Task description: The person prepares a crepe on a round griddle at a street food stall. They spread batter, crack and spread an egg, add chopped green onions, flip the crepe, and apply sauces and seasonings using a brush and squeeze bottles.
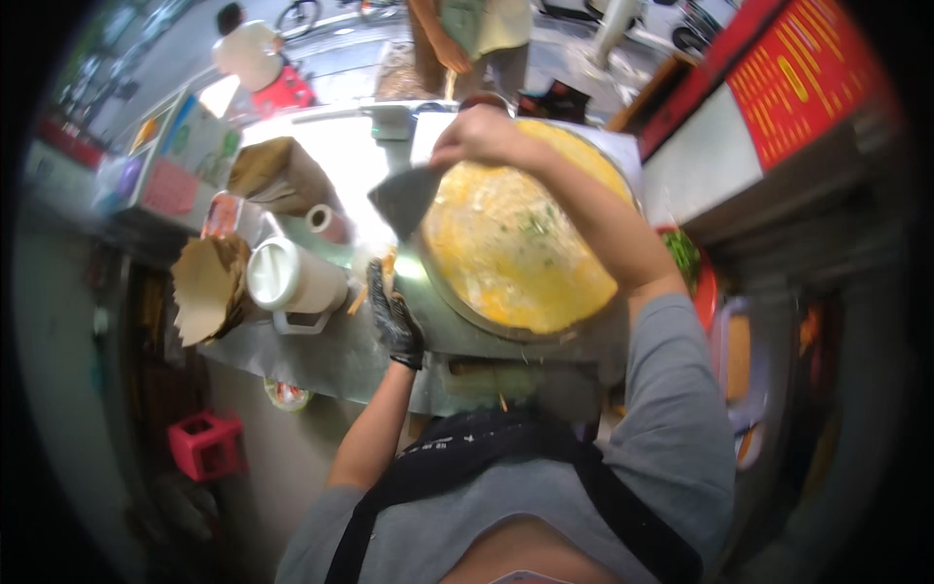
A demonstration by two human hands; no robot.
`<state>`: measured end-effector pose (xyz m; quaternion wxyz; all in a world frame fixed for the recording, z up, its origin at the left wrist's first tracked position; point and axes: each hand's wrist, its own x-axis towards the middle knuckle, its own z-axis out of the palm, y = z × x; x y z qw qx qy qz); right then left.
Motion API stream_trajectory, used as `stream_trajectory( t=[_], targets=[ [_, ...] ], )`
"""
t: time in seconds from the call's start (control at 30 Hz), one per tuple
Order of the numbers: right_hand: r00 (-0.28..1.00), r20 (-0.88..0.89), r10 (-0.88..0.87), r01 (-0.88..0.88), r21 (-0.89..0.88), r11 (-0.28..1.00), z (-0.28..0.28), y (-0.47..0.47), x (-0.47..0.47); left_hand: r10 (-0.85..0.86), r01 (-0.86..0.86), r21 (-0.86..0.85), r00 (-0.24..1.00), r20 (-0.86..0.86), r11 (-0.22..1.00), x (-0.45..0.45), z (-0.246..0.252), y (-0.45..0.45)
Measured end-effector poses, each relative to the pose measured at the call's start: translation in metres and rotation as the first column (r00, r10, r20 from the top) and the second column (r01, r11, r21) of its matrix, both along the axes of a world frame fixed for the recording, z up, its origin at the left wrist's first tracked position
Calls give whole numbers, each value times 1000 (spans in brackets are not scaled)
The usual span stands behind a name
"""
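My right hand [481, 137] grips a spatula whose dark, wide triangular blade [406, 201] hangs over the left rim of the round griddle [467, 325]. A large yellow egg crepe [503, 255] covers most of that griddle, with chopped green herbs [538, 220] scattered near its middle. My right forearm crosses above the crepe and hides part of it. To the left of the griddle, my left hand [396, 328] wears a black glove. Between its fingers is a blurred, orange and whitish piece of food [389, 266], close to the metal counter [350, 372].
A white lidded pitcher [299, 274], brown paper bags [208, 288] and a paper roll [326, 221] stand left on the counter. Greens [681, 255] fill a red bowl [706, 292] at right. Across the counter stands a person [474, 44]. A pink stool [208, 445] is on the floor.
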<state>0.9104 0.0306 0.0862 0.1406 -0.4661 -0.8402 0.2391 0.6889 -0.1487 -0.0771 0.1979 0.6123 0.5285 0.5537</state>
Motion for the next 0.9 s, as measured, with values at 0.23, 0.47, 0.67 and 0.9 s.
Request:
stream_trajectory(
  t=[0.23, 0.47, 0.67, 0.9],
  targets=[
    [547, 184, -817, 798, 183, 575, 17, -208, 209, -101, 100, 11, 987, 121, 995, 4, -2, 0],
    [302, 325, -896, 938, 66, 340, -5, -318, 209, -158, 157, 21, 970, 184, 987, 4, -8, 3],
    [393, 373, -840, 919, -135, 370, -13, -331, 167, -157, 167, -49, 974, 163, 985, -2, -5, 1],
    [709, -31, -705, 471, -722, 506, -46, -305, 52, -165, 187, -67, 954, 252, 980, 5, 6, -3]
  ],
)
